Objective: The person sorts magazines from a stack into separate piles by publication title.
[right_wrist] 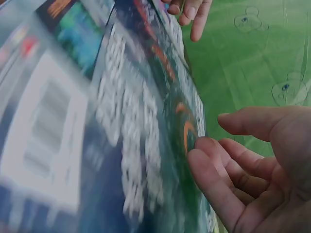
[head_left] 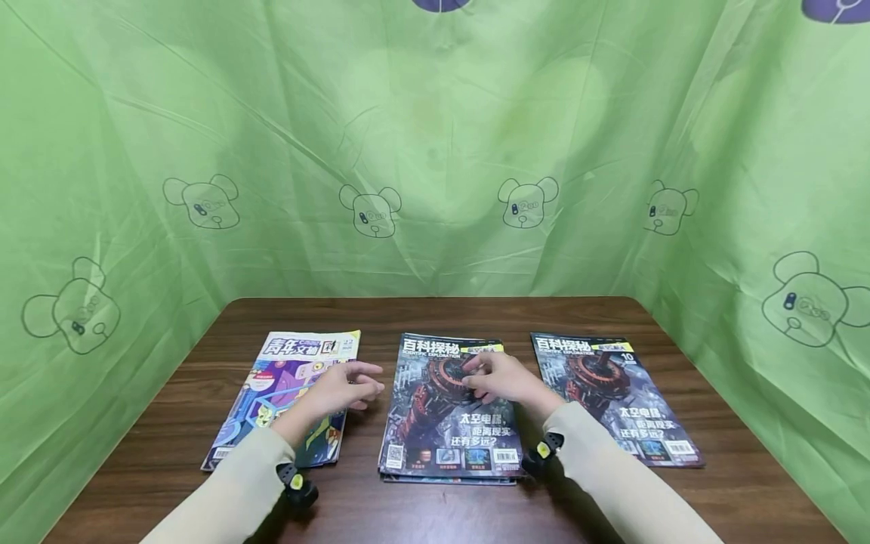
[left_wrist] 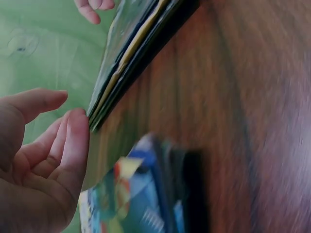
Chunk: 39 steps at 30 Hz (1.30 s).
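Magazine [head_left: 445, 404] partly behind right hand [head_left: 503, 377]

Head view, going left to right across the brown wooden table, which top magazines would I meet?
Rectangular purple-and-blue paper magazine, middle dark grey paper magazine picturing red-orange machinery, right-hand dark grey paper magazine with the matching cover.

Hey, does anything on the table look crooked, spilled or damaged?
Slightly crooked: in the middle, a bluish lower paper magazine pokes out beneath the near edge of the dark rectangular paper magazine on top, so they aren't squared. No spill or damage shows.
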Each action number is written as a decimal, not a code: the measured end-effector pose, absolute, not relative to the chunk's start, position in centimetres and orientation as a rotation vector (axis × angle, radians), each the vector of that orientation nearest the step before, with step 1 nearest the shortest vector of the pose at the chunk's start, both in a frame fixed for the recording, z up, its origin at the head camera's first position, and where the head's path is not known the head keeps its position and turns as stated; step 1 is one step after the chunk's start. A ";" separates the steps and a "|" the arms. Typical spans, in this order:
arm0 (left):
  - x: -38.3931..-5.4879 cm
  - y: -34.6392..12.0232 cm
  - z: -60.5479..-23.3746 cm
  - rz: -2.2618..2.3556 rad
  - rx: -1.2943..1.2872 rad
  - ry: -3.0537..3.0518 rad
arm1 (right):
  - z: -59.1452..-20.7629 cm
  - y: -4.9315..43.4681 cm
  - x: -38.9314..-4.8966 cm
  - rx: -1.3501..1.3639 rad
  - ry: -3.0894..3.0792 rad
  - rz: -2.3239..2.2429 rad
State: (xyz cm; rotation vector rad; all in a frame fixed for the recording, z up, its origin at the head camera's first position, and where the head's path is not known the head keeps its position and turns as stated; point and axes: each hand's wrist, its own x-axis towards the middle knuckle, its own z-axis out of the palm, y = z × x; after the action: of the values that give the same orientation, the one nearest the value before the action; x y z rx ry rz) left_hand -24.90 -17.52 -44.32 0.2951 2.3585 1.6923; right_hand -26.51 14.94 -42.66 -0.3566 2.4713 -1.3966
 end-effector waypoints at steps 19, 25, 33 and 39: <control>-24.3 -14.6 -45.5 1.639 0.150 2.394 | -44.5 20.7 -25.6 -0.220 2.588 -1.344; -24.3 -14.6 -45.5 1.642 0.156 2.395 | -44.9 20.7 -25.5 -0.132 2.527 -1.370; -24.4 -14.8 -45.5 1.636 0.206 2.403 | -44.7 20.7 -25.5 -0.092 2.471 -1.372; -24.6 -15.1 -45.7 1.636 0.267 2.401 | -44.5 20.8 -25.4 -0.079 2.427 -1.388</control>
State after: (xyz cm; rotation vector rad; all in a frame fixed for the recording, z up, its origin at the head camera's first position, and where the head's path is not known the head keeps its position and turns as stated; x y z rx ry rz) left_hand -24.57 -15.05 -45.74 0.2668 2.4009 1.6355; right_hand -25.44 20.75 -44.54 -0.0787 2.4266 -1.3883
